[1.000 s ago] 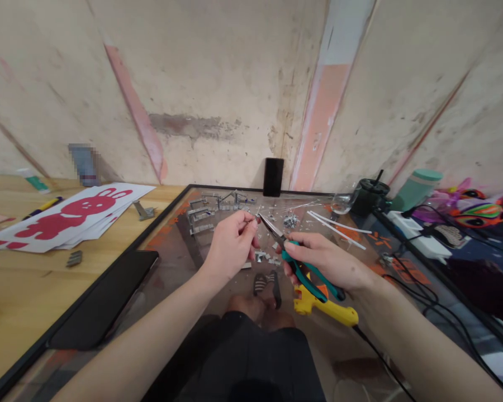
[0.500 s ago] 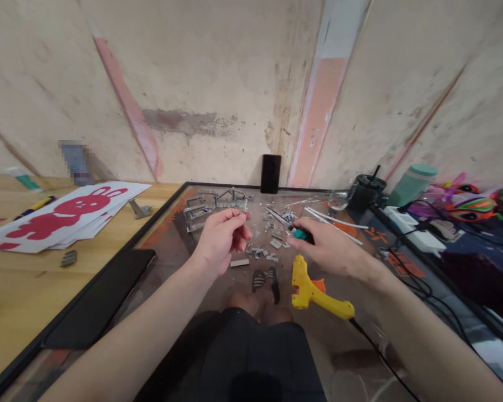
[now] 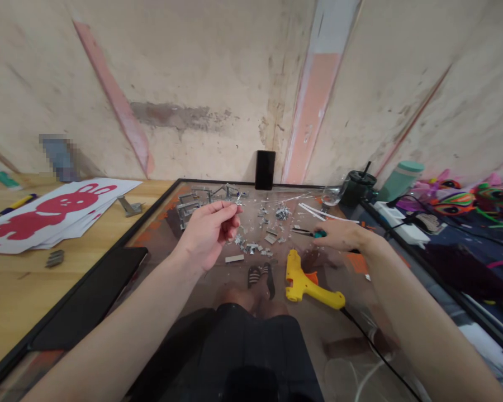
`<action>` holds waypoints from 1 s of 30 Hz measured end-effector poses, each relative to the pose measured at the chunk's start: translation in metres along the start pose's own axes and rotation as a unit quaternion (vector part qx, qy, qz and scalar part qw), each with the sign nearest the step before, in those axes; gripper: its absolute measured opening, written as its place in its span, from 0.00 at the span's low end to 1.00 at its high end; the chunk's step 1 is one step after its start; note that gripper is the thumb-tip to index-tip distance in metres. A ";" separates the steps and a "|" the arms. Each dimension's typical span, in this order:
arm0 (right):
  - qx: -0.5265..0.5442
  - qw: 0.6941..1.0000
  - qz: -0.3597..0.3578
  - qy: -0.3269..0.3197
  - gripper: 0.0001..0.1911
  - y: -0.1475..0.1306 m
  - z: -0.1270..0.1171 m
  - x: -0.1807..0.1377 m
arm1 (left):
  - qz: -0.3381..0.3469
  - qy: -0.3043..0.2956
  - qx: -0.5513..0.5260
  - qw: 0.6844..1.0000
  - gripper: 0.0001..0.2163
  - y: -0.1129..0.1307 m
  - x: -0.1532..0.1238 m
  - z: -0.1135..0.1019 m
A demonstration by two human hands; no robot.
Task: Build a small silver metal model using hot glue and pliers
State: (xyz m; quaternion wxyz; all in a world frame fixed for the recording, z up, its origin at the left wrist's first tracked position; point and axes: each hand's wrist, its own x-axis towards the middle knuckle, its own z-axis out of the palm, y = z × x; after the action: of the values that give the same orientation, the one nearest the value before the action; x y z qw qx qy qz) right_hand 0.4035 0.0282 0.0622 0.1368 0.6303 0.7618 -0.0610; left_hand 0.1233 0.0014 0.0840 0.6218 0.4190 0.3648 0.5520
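My left hand (image 3: 207, 231) hovers over the glass tabletop (image 3: 180, 268) with thumb and fingers pinched on a tiny metal piece (image 3: 237, 209). My right hand (image 3: 337, 235) lies low on the glass, fingers over the teal handle of the pliers (image 3: 308, 232), whose jaws point left. Between the hands several small metal staple pieces (image 3: 255, 245) are scattered. A yellow glue gun (image 3: 308, 282) lies just in front of my right hand.
A black phone (image 3: 264, 170) leans on the wall. Metal staple frames (image 3: 201, 200) stand at the back. White rabbit-print sheets (image 3: 46, 215) lie on the wooden table to the left, a dark tablet (image 3: 88, 296) by the frame. Cups (image 3: 362, 187), a power strip (image 3: 404, 220) and cables sit right.
My right hand has lowered the pliers from beside the left hand down onto the glass to the right. The left hand keeps its pinch. The view has shifted a little left.
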 end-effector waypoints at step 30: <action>0.089 0.987 -0.031 0.128 0.11 -0.036 -0.003 -0.003 | -0.128 -0.155 -0.049 0.978 0.06 -0.011 -0.010 0.012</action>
State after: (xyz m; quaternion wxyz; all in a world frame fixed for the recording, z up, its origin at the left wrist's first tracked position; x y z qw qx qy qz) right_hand 0.3687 0.0188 0.0629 -0.0210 0.6190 0.7834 -0.0516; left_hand 0.1378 -0.0104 0.0783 0.7562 0.4184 0.2869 0.4133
